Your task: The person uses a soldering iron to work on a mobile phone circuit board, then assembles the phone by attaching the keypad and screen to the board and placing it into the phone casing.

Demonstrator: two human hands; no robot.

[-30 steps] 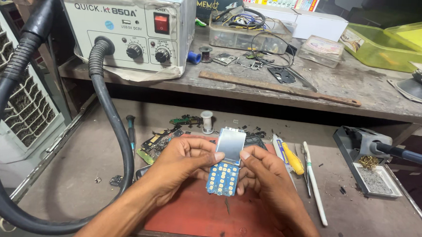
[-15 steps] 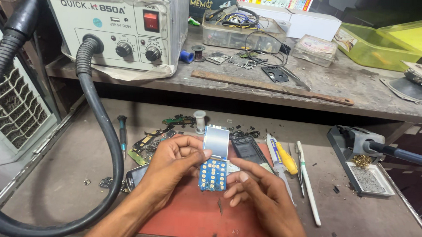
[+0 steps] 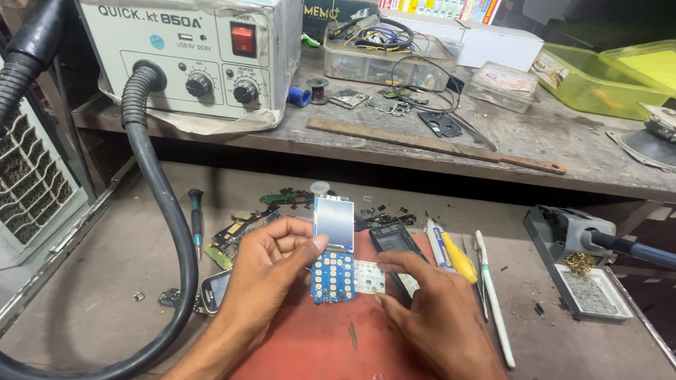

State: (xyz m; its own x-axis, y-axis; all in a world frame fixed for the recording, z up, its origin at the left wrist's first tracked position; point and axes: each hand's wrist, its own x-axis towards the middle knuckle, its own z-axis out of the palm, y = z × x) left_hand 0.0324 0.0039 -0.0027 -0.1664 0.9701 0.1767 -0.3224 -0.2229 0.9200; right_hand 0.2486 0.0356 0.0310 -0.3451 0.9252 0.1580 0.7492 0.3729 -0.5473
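Observation:
My left hand (image 3: 266,271) holds a bare phone circuit board (image 3: 332,251) upright, with a small screen on top and a blue keypad area below. My right hand (image 3: 432,314) rests lower right on the red mat (image 3: 322,351), fingers on a white keypad sheet (image 3: 368,276) and beside a black phone housing (image 3: 394,243). Another small phone (image 3: 213,290) lies under my left wrist.
A hot-air rework station (image 3: 191,43) with a thick black hose (image 3: 168,227) stands on the upper shelf at left. Circuit board scraps (image 3: 243,227), a screwdriver (image 3: 196,221), yellow-handled tools (image 3: 454,258), a white stick (image 3: 493,298) and a soldering iron stand (image 3: 585,265) surround the mat.
My right hand has let go of the board and dropped to the mat by the white keypad sheet. The left hand keeps holding the board.

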